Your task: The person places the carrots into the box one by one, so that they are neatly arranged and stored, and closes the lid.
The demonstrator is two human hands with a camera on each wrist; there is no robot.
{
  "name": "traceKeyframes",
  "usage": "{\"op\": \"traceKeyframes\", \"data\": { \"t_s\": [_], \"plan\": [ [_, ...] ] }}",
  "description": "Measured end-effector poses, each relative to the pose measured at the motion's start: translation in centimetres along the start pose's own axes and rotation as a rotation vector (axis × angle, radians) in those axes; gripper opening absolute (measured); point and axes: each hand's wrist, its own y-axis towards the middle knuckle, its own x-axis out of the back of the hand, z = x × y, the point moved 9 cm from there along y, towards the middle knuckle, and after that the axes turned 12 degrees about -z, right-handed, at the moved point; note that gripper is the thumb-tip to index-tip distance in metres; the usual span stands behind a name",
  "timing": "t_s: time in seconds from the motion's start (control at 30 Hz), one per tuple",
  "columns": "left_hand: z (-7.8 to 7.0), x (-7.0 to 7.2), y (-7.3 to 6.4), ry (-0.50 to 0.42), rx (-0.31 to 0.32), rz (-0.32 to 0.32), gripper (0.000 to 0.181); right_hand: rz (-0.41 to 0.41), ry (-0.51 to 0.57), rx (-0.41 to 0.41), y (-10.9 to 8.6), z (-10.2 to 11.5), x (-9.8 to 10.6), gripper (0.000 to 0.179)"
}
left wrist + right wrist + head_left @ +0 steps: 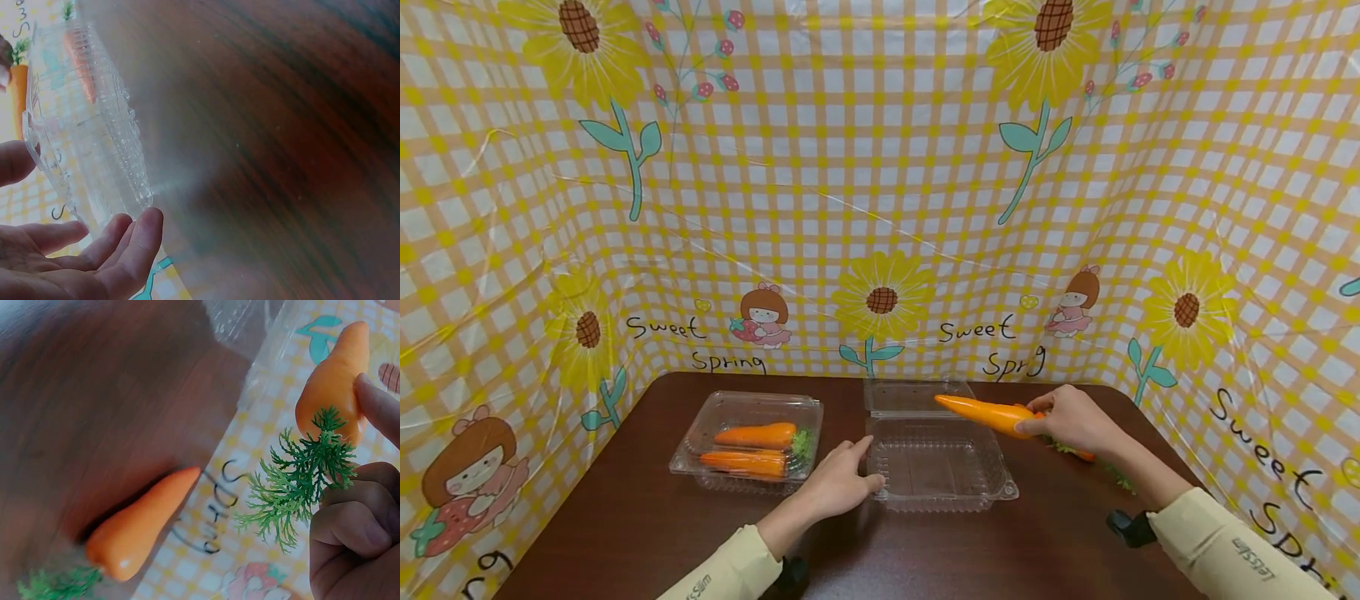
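Note:
My right hand pinches an orange carrot near its leafy end, thumb on one side and fingers on the other. The carrot is held up with its tip pointing left, overlapping the back right of a clear plastic container in the head view. In the right wrist view its green leaves hang beside my curled fingers. The container stands with its hinged lid folded back and nothing inside. At its left side, my left hand touches the rim with extended fingers and thumb apart.
Another carrot with leaves lies on the table beneath my right hand. To the left sits a covered clear container holding carrots. A checked sunflower cloth encloses the back and sides of the brown table.

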Motion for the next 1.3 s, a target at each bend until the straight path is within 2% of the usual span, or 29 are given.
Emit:
{"op": "traceKeyframes", "data": {
  "t_s": [0.2,0.57,0.87,1.1,1.3],
  "plan": [
    [-0.1,0.1,-0.1,-0.005,0.007,0.002,0.074,0.057,0.033,0.002,1.2,2.4,-2.1,0.05],
    [0.1,-0.1,0.0,-0.007,0.025,0.013,0.074,0.143,-0.007,0.089,3.1,4.9,-7.1,0.046],
    [0.0,0.0,-0.1,-0.008,0.027,0.014,0.074,0.151,-0.121,0.091,3.9,5.3,-9.6,0.044],
    [0.0,0.0,-0.1,-0.003,0.028,0.012,0.073,0.176,-0.214,0.082,3.9,4.8,-11.0,0.036],
    [-0.1,0.0,0.0,0.003,0.022,0.007,0.074,0.209,-0.235,0.052,4.1,4.2,-11.7,0.029]
  ]
}}
